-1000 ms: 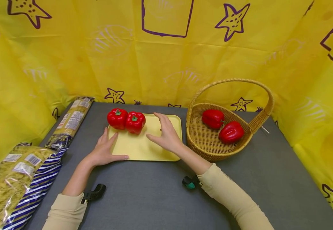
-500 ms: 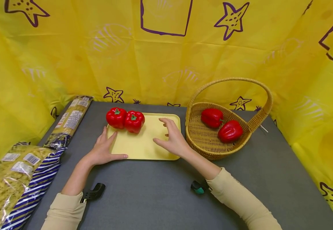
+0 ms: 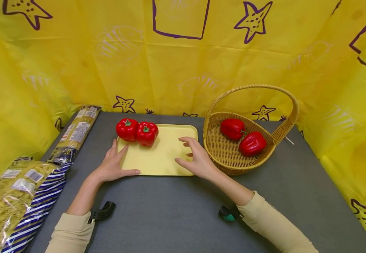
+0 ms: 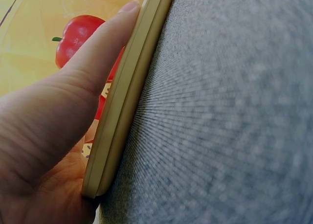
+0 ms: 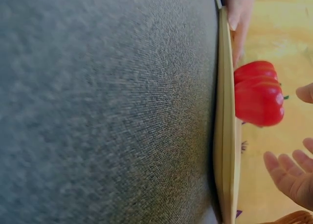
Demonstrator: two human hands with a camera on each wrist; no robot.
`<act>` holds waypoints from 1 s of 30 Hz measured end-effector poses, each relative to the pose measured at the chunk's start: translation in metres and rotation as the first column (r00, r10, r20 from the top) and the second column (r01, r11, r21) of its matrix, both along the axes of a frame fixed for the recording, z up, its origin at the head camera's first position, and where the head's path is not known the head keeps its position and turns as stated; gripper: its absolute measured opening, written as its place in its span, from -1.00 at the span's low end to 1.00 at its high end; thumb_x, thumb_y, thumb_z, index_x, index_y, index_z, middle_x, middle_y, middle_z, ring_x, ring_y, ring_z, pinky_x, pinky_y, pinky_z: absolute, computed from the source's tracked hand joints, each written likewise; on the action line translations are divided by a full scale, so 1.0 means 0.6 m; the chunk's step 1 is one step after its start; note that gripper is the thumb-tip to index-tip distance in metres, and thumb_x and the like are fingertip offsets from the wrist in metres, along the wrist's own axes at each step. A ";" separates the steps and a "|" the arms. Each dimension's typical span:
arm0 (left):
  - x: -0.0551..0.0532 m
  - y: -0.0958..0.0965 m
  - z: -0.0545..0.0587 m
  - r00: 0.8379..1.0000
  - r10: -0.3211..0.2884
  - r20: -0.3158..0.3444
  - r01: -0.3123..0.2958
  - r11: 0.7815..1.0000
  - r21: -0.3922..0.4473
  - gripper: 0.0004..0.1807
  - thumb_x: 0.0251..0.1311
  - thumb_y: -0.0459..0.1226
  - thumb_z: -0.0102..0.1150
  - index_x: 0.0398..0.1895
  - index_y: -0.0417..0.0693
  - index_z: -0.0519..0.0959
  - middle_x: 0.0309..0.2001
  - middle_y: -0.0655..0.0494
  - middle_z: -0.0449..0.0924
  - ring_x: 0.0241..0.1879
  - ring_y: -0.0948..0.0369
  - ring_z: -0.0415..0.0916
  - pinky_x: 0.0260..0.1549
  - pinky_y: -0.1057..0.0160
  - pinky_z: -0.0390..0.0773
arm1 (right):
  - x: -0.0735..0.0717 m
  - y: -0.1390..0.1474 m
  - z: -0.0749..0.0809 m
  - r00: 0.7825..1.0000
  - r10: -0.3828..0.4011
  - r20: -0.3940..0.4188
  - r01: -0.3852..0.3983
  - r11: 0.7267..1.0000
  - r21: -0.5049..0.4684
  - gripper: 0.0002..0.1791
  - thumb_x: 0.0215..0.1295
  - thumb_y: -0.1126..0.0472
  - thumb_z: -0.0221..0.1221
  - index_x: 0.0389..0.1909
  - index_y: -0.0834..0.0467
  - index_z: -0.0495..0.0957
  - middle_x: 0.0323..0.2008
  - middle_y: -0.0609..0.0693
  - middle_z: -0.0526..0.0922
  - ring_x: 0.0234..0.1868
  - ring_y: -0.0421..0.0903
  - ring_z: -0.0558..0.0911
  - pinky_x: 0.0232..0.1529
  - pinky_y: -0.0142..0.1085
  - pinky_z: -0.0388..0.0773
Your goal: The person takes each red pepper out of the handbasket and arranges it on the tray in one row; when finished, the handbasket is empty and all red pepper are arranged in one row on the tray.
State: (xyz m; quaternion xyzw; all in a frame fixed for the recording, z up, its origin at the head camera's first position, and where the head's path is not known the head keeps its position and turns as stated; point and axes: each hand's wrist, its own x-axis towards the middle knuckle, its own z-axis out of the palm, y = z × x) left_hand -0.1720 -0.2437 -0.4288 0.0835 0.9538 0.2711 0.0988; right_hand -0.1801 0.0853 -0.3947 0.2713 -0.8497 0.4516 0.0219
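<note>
A pale yellow tray (image 3: 152,161) lies on the grey table, with two red bell peppers (image 3: 147,134) side by side at its far left corner. My left hand (image 3: 111,165) rests at the tray's near left corner, fingers spread along the left side and thumb along the front rim. In the left wrist view the thumb (image 4: 93,67) lies straight against the rim. Over the tray's right end hovers my right hand (image 3: 200,161), fingers loosely bent and holding nothing. The right wrist view shows its fingers apart from the peppers (image 5: 259,94).
Right of the tray stands a wicker basket (image 3: 211,149) with a tall handle, holding two red bell peppers (image 3: 253,144). Bags of pasta (image 3: 15,196) lie along the left side, a narrower packet (image 3: 78,131) behind. A yellow patterned cloth (image 3: 170,70) hangs around the table.
My right hand has drawn back to the right and nearer me, away from the peppers on the tray. The left hand has stayed at the tray's corner.
</note>
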 end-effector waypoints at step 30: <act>0.000 0.000 0.003 1.000 -0.004 0.007 0.004 1.000 -0.007 0.30 -0.09 0.29 0.35 0.51 -0.32 -0.05 0.46 -0.44 -0.58 0.38 -0.45 -0.33 0.18 -0.48 -0.04 | 0.047 0.056 0.019 0.989 -0.006 -0.145 -0.005 0.997 -0.075 -0.62 0.14 0.33 0.37 -0.02 0.11 0.53 -0.03 -0.10 0.55 -0.06 -0.12 0.53 -0.18 -0.16 0.65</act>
